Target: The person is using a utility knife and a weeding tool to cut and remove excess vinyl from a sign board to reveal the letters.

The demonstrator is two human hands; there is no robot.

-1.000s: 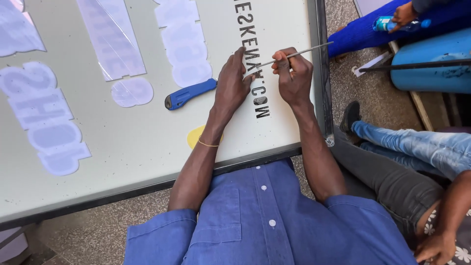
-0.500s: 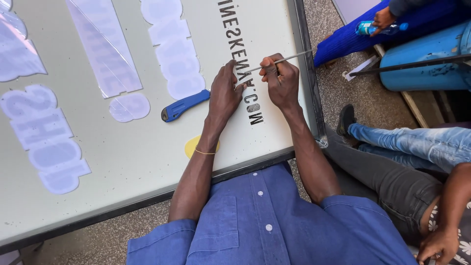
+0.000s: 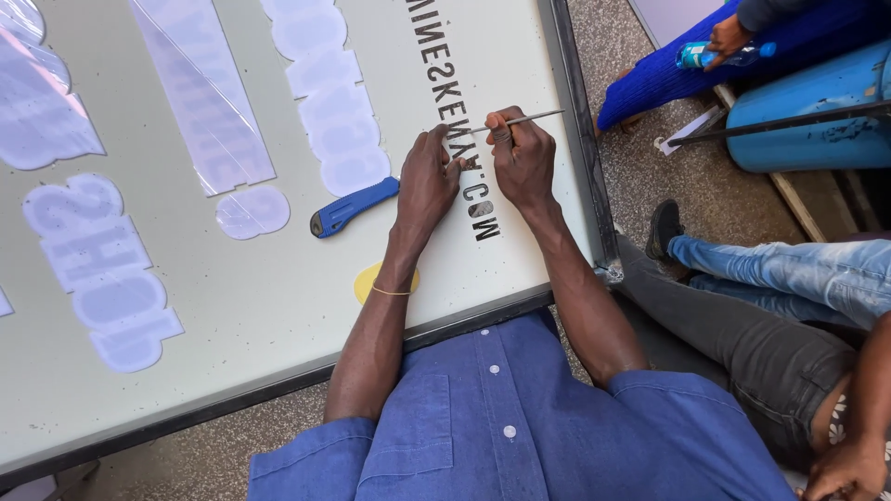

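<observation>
A large white sign panel (image 3: pixel 278 306) with a dark frame lies flat in front of me. My right hand (image 3: pixel 522 160) grips a thin silver metal pick (image 3: pixel 534 116), its tip down on a row of small black stick-on letters (image 3: pixel 444 74). My left hand (image 3: pixel 427 181) rests on the panel beside it, fingertips pressing at the same letters. A thin band circles my left wrist. I wear a blue buttoned shirt.
A blue utility knife (image 3: pixel 353 206) lies left of my left hand. Pale cut-out letter shapes (image 3: pixel 97 274) and clear film strips (image 3: pixel 200 93) cover the panel's left. A yellow patch (image 3: pixel 367 283) sits under my forearm. People sit at right: jeans (image 3: pixel 789 274), blue sleeve holding a bottle (image 3: pixel 715 56).
Both hands have stayed on the black letters, shifting slightly along the row; the pick remains in my right hand. The view has drifted a little.
</observation>
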